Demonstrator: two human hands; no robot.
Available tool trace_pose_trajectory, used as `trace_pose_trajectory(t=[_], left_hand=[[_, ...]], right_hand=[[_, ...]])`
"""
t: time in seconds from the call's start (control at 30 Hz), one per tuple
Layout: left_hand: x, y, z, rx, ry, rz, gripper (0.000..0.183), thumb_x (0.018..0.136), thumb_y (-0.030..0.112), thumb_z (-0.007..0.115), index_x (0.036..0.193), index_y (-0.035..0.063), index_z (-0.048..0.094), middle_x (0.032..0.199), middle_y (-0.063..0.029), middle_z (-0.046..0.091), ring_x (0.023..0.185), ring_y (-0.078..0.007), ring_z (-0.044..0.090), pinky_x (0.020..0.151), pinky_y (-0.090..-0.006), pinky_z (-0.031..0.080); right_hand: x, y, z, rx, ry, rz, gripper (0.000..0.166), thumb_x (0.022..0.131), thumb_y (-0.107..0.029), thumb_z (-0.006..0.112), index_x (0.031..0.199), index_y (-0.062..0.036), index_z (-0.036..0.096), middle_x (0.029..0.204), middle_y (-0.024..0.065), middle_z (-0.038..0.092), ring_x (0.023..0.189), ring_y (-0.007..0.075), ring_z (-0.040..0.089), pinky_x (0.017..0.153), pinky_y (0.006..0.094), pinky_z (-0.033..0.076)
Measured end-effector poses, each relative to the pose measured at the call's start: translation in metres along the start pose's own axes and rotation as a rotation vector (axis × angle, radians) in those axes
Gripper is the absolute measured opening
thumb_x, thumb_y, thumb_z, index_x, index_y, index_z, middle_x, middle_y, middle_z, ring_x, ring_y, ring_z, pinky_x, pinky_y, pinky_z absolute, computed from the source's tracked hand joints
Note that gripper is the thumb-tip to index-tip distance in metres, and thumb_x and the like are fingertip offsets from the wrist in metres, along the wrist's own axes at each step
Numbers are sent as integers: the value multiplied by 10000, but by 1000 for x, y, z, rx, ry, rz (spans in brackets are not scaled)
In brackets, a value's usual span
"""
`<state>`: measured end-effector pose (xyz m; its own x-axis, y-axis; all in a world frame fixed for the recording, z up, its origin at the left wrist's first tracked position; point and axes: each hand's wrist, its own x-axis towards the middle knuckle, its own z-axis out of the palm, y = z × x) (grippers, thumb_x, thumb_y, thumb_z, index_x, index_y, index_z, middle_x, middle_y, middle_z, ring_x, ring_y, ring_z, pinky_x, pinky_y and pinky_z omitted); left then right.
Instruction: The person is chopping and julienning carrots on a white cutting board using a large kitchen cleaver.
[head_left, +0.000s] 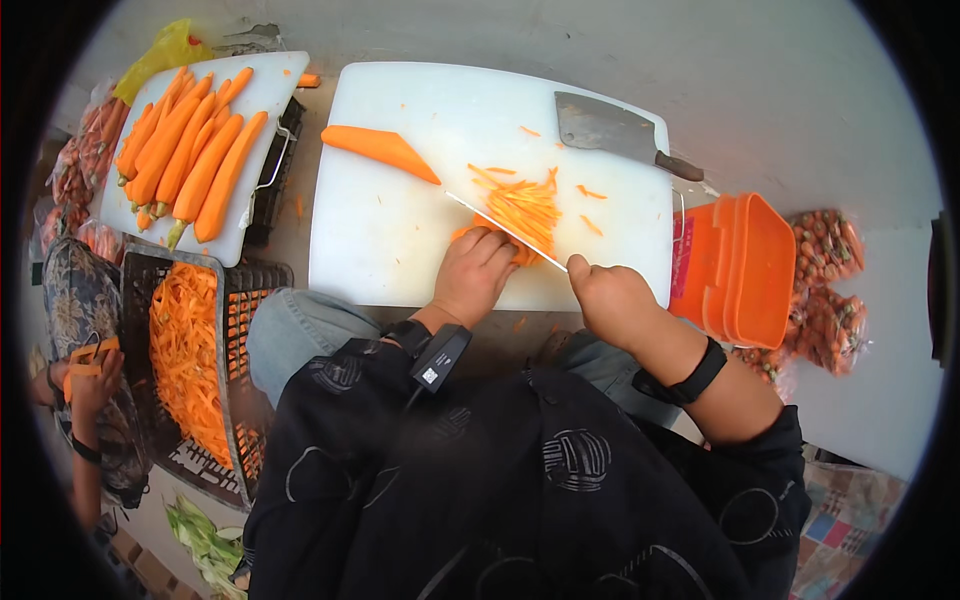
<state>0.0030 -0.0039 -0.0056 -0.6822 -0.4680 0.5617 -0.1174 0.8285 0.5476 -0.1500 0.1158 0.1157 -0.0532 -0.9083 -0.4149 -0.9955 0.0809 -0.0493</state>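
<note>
My right hand (611, 300) grips the handle of a knife (510, 232), whose thin blade edge runs up and left across the white cutting board (375, 247). Under the curled fingers of my left hand (476, 270) are carrot slices (527, 256), pressed against the board beside the blade; the fingers hide most of them. A heap of carrot strips (525, 208) lies just beyond the blade, with a few loose strips scattered to its right. Left of the heap rests a large peeled carrot piece (382, 150) with a slanted cut end.
A cleaver (607, 127) lies at the board's back right corner. Several peeled carrots (187, 150) cover another board at left. Below it stands a black crate (225, 375) of carrot peelings. An orange bucket (757, 270) and bagged carrots (829, 322) are at right. A co-worker's hands (94, 375) hold a peeler.
</note>
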Motion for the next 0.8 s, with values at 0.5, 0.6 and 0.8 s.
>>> trace_pose_trajectory(t=[0.5, 0.6, 0.8], left_hand=[[-2, 2, -4, -41, -56, -44, 267, 693, 70, 723, 947, 43, 644, 1005, -92, 609, 966, -303, 554, 852, -390, 464], [-1, 0, -3, -33, -49, -20, 264, 696, 64, 719, 949, 38, 645, 990, -86, 609, 957, -301, 552, 854, -389, 463], [-4, -1, 0, -34, -43, -39, 289, 696, 64, 716, 978, 42, 658, 994, -85, 618, 969, -297, 555, 859, -390, 461]], right_hand=[[24, 3, 37, 126, 213, 38, 222, 747, -26, 564, 942, 9, 464, 683, 189, 645, 636, 345, 657, 566, 424, 525], [16, 4, 21, 130, 155, 48, 226, 747, -21, 563, 944, 10, 457, 680, 194, 645, 642, 357, 656, 575, 441, 524], [2, 0, -1, 43, 33, 4, 222, 746, -27, 570, 927, 10, 445, 653, 184, 633, 601, 362, 641, 549, 442, 518]])
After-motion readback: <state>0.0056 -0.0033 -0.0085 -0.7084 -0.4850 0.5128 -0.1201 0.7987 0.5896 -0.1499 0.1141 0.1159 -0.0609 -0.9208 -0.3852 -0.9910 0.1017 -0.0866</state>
